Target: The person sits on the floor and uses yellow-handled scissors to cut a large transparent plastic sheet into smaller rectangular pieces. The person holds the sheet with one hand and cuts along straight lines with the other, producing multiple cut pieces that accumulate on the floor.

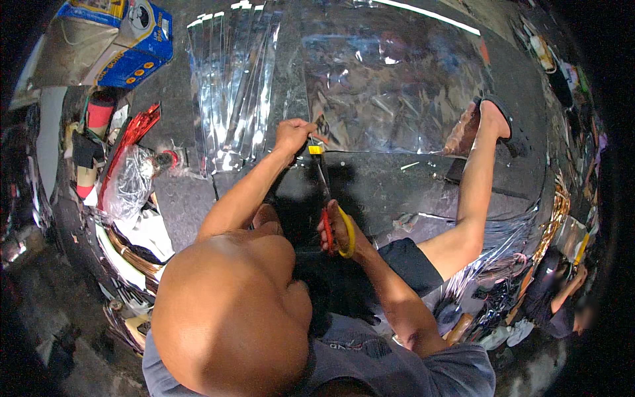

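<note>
My right hand is closed round the handles of scissors, one loop red and the other yellow. Their blades point away from me, toward a small yellow piece at the near left corner of a large shiny plastic sheet. At that same corner the fingers of my left hand are pinched together on the sheet's edge. Exactly how the blades meet the sheet is too small to tell. My foot, in a dark sandal, is by the sheet's right edge.
Shiny strips lie side by side left of the sheet. Farther left are a blue box, red foil and a clear plastic bag. Bundled strips lie at the right, and another person sits at the far right.
</note>
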A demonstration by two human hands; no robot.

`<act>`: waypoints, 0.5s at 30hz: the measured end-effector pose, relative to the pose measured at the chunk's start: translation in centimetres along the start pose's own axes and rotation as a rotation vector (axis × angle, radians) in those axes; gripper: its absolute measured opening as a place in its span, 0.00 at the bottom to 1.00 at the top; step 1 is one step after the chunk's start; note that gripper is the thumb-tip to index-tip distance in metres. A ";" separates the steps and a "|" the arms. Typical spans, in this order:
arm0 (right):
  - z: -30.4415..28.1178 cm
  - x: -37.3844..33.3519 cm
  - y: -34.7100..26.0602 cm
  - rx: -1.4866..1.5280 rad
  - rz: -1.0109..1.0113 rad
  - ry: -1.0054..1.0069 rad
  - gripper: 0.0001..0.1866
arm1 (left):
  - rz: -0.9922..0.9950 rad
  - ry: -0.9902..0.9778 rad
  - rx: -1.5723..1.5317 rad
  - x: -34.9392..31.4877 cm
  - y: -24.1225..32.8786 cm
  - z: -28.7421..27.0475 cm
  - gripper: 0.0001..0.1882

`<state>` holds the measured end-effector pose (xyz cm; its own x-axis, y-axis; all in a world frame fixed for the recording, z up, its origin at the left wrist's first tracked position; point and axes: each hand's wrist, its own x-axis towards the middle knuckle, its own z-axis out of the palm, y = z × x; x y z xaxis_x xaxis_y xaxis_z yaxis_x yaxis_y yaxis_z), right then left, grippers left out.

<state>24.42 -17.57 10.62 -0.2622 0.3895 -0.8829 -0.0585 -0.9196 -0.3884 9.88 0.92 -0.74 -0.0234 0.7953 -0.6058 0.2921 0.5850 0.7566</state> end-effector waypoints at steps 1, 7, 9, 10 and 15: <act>0.4 0.4 -0.2 -0.019 0.010 0.012 0.45 | 0.022 -0.001 0.005 -0.1 0.2 -0.1 0.07; 0.3 3.8 -0.9 0.000 0.062 0.104 0.45 | 0.071 0.012 0.032 -0.2 0.6 -0.2 0.08; -0.1 4.7 -0.8 0.054 0.029 0.160 0.41 | 0.054 0.023 -0.010 -0.1 0.7 -0.1 0.08; -0.3 5.2 -0.8 0.041 0.019 0.159 0.41 | 0.033 0.018 -0.022 0.0 0.7 0.1 0.08; -1.1 6.6 -1.0 0.035 -0.029 0.171 0.40 | 0.137 0.030 0.190 -0.6 -1.0 1.2 0.15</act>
<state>23.77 -14.02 4.91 -0.0921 0.4162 -0.9046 -0.0978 -0.9078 -0.4077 10.73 -0.34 -1.46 0.0016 0.8711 -0.4911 0.4688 0.4331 0.7698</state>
